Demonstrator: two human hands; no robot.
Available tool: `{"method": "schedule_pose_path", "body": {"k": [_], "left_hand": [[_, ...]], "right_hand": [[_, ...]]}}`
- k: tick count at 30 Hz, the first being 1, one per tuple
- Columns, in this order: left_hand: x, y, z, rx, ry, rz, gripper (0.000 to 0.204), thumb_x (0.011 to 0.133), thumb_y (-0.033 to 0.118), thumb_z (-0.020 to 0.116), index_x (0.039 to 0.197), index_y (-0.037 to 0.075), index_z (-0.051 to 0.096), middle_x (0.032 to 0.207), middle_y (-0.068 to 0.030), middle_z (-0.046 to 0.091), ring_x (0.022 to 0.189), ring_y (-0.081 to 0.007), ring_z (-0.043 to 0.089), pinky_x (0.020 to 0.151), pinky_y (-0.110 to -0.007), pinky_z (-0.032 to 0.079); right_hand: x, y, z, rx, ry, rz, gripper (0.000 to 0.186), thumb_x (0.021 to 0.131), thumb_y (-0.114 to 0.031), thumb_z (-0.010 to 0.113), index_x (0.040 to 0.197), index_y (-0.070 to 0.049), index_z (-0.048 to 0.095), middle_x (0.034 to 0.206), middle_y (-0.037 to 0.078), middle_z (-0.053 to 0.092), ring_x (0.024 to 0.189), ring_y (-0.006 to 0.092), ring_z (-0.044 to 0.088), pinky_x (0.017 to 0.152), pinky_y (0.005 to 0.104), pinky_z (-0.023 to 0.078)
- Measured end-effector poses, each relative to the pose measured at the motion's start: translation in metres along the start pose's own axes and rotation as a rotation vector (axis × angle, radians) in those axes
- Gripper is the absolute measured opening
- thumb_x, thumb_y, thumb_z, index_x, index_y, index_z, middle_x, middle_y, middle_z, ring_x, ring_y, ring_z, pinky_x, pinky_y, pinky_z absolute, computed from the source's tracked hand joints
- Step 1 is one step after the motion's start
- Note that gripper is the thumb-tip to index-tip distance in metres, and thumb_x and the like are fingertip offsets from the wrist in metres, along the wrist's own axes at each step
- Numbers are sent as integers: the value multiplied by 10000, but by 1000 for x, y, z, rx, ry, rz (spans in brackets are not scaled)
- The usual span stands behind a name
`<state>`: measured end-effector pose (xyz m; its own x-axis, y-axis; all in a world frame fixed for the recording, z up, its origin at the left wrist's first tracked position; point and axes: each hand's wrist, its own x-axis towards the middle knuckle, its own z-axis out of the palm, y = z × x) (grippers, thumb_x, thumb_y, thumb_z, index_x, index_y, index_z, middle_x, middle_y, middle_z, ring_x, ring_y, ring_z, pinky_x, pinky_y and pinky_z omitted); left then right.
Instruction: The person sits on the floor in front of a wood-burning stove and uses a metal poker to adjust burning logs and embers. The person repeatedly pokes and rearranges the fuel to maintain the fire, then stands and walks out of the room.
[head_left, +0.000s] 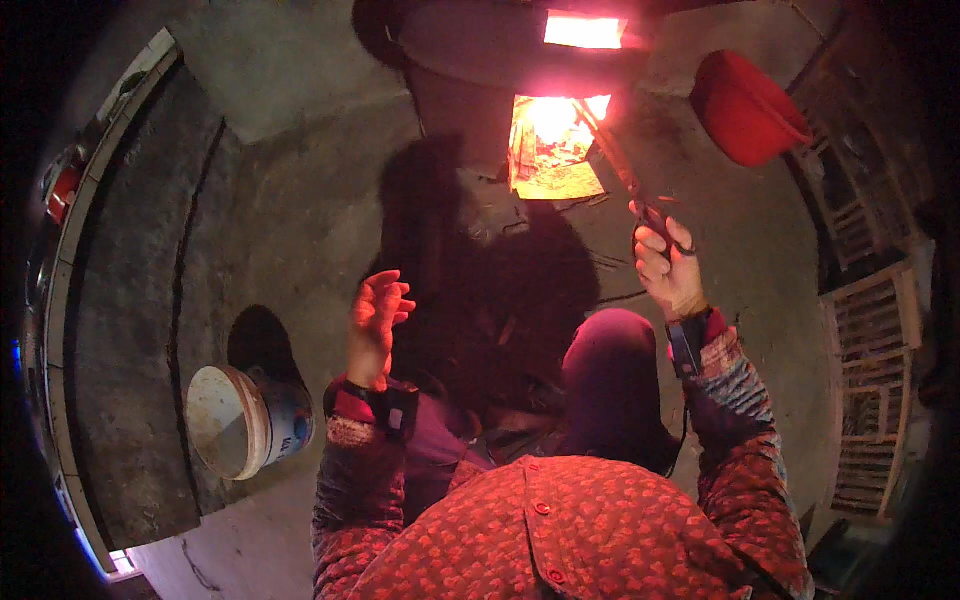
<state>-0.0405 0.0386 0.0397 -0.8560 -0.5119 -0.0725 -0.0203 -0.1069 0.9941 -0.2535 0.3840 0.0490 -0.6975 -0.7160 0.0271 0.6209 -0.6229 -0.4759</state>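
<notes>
My right hand (pixel 662 262) is closed around the dark looped handles of a pair of fire tongs (pixel 617 165). Their long arms reach up and left into the bright mouth of a stove (pixel 545 130), where the tips are lost in the glare. Glowing embers and burning scraps lie in this opening, and a flat lit piece (pixel 560 183) juts out at its lower edge. Raised in the air to the left, my left hand (pixel 376 325) is open and holds nothing, its fingers slightly bent.
A second glowing opening (pixel 585 30) sits above the first. At the right are a red basin (pixel 750 108) and slatted wooden frames (pixel 875 390). A white bucket (pixel 262 425) stands at lower left beside a grey ledge (pixel 135 300). Thin twigs lie on the floor before the stove.
</notes>
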Motion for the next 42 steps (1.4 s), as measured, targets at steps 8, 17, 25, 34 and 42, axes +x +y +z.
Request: {"method": "schedule_pose_path", "body": {"k": [8,17,25,34,42], "left_hand": [[4,3,9,25,-28,-28,280,926,221,529,1171,85,533,1045,-40,584,847,-106,581,742,-242,449],[5,1,23,16,-90,41,288,917,241,536,1163,92,545,1043,-43,589,827,-108,584,738,-244,451],[10,-13,20,13,-136,42,281,921,220,534,1172,95,544,1048,-55,592,836,-122,597,722,-232,473],[6,-2,25,44,-113,-53,275,909,206,561,1154,83,537,1008,-52,600,784,-106,590,695,-215,462],[5,0,28,52,-39,-74,235,921,169,551,1132,66,543,974,-43,590,754,-94,574,651,-205,449]], "right_hand": [[30,-12,-14,-129,60,12,489,919,-447,480,1203,-49,485,678,-37,381,476,53,349,412,198,280],[-113,-27,27,-248,167,46,644,929,-506,410,1382,-56,323,660,-45,340,423,33,269,373,182,237],[-299,-27,34,-428,453,56,632,933,-485,418,1391,-65,301,639,-49,377,391,26,275,355,173,221],[-325,10,-67,-377,995,214,340,941,-468,422,1141,-197,465,636,-74,385,425,34,329,394,200,229],[-247,16,-111,-609,974,369,357,899,-484,500,1131,-213,499,603,-76,397,460,31,349,421,210,264]]}}
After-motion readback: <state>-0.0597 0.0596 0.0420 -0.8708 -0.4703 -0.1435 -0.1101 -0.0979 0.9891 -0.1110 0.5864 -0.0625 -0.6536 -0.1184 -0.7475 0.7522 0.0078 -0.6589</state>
